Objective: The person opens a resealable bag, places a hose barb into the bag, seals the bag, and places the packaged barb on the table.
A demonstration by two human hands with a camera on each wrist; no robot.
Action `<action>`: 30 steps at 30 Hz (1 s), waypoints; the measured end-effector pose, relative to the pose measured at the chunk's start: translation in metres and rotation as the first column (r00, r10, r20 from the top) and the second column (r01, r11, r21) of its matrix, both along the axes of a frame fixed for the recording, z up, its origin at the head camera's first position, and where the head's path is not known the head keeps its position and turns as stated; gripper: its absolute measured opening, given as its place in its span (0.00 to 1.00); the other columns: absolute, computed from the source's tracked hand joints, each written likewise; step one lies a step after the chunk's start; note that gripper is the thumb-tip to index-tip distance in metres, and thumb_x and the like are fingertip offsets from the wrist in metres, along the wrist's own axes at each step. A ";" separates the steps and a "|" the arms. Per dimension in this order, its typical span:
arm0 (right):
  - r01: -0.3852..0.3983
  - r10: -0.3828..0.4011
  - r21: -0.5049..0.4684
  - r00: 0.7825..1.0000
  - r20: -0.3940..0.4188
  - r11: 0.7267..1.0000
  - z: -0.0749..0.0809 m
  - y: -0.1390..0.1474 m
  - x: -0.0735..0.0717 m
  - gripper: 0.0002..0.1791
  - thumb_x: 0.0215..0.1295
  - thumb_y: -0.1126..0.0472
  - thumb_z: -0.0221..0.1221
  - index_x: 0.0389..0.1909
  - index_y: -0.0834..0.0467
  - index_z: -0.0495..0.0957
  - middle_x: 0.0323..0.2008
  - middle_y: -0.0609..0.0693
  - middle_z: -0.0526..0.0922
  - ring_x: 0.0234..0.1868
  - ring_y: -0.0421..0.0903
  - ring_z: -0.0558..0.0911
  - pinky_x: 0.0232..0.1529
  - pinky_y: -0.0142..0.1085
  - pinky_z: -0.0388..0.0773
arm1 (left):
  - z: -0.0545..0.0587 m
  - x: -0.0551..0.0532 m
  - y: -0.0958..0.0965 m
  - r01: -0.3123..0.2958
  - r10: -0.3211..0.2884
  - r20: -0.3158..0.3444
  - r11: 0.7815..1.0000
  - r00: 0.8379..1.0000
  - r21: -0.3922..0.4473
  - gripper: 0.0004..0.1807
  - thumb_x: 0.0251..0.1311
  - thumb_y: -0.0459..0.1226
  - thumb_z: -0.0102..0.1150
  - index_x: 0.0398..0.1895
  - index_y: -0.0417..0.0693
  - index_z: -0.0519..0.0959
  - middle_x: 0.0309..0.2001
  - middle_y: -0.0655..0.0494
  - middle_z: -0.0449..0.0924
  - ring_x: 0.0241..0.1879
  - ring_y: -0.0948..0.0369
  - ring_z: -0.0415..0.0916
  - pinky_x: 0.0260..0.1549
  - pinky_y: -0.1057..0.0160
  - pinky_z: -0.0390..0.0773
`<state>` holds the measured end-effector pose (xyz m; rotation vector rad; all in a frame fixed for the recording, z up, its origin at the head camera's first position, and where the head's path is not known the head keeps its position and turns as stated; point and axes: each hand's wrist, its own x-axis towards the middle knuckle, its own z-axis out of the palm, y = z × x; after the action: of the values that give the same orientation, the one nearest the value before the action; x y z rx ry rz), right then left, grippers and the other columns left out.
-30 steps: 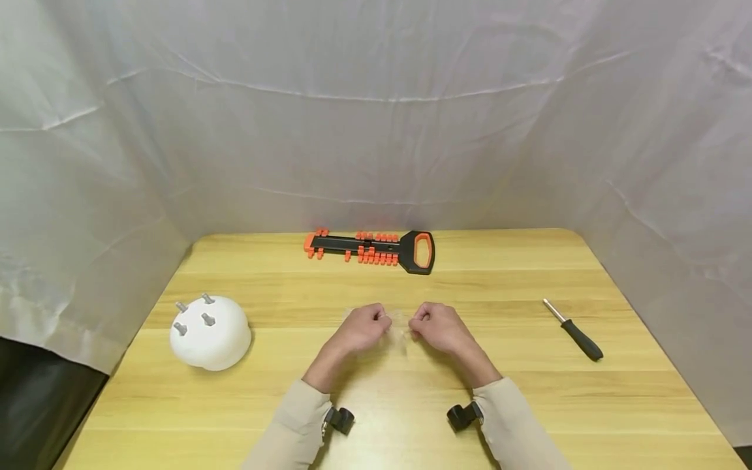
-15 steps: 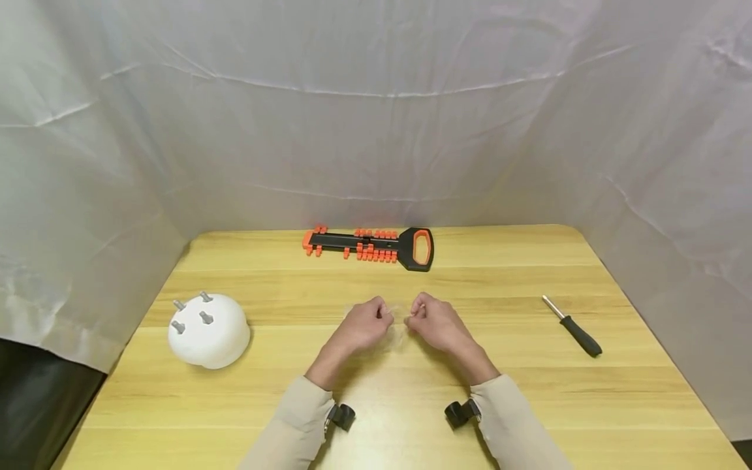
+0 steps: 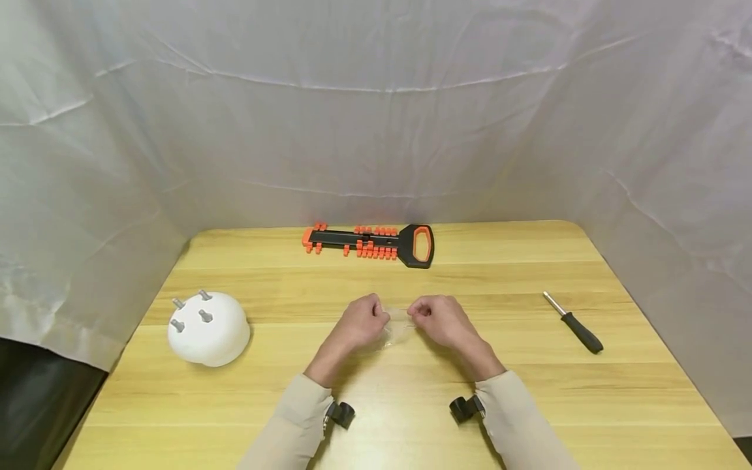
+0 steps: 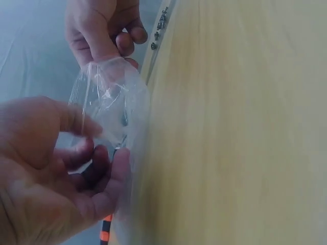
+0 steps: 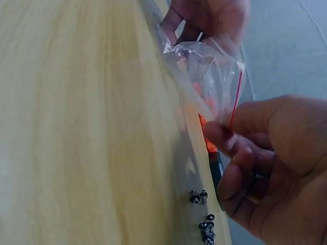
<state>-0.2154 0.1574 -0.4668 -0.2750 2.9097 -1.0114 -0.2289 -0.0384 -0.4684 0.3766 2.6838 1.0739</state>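
A clear plastic zip bag point(image 3: 396, 331) with a red strip along one edge spans the gap between my hands, crinkled and see-through. My left hand point(image 3: 360, 323) pinches one side, fingers curled at the film. On the opposite side my right hand point(image 3: 443, 320) pinches the bag's edge; the right wrist view shows its thumb and index finger right at the red strip point(image 5: 236, 99). Several small dark metal pieces, screw-like, point(image 5: 207, 229) lie on the table near my right hand in both wrist views; the head view does not show them.
At the back lies a black and orange rack with clips and a loop handle point(image 3: 370, 241). A white rounded body with metal posts point(image 3: 208, 333) sits at left. To the right is a black-handled screwdriver point(image 3: 578, 329). Grey fabric point(image 3: 376, 130) walls the wooden table point(image 3: 587, 405).
My right hand has turned and shifted slightly, and more of the bag shows stretched between the hands. The left hand stays almost in place. The head view has tilted a little.
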 end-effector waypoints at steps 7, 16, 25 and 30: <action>-0.037 0.038 0.022 0.997 -0.061 0.999 0.004 -0.003 0.000 0.08 0.58 0.65 0.61 0.34 0.51 0.85 0.27 0.42 0.85 0.25 0.36 0.76 0.30 0.31 0.74 | 0.007 0.002 -0.003 0.119 -0.117 -0.029 0.989 0.993 0.088 0.32 0.58 0.54 0.62 0.62 0.52 0.68 0.57 0.54 0.69 0.55 0.57 0.66 0.52 0.52 0.74; -0.036 0.037 0.040 0.999 -0.030 0.999 0.006 -0.003 0.001 0.06 0.59 0.63 0.63 0.36 0.52 0.85 0.29 0.44 0.86 0.27 0.37 0.77 0.32 0.31 0.76 | 0.007 0.007 0.008 0.194 -0.215 -0.165 0.972 0.963 -0.130 0.37 0.51 0.57 0.67 0.65 0.56 0.71 0.66 0.56 0.70 0.64 0.52 0.65 0.63 0.44 0.66; -0.022 0.021 0.048 1.000 0.011 0.999 0.003 0.001 0.002 0.07 0.59 0.63 0.62 0.37 0.53 0.86 0.29 0.44 0.85 0.28 0.37 0.78 0.32 0.32 0.76 | 0.002 0.009 0.007 0.233 -0.275 -0.142 0.938 0.951 -0.255 0.41 0.54 0.59 0.64 0.70 0.60 0.65 0.67 0.56 0.69 0.65 0.51 0.66 0.62 0.44 0.66; -0.051 0.049 0.068 0.998 0.028 0.996 0.001 0.003 0.000 0.06 0.61 0.60 0.61 0.38 0.49 0.85 0.30 0.43 0.85 0.30 0.37 0.78 0.35 0.33 0.77 | -0.001 0.008 0.005 0.230 -0.273 -0.141 0.937 0.952 -0.261 0.41 0.54 0.59 0.64 0.71 0.61 0.64 0.69 0.56 0.68 0.66 0.53 0.64 0.64 0.45 0.65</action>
<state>-0.2151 0.1603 -0.4658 -0.3271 2.8913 -0.8989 -0.2207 -0.0329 -0.4695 0.7769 2.7745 0.6577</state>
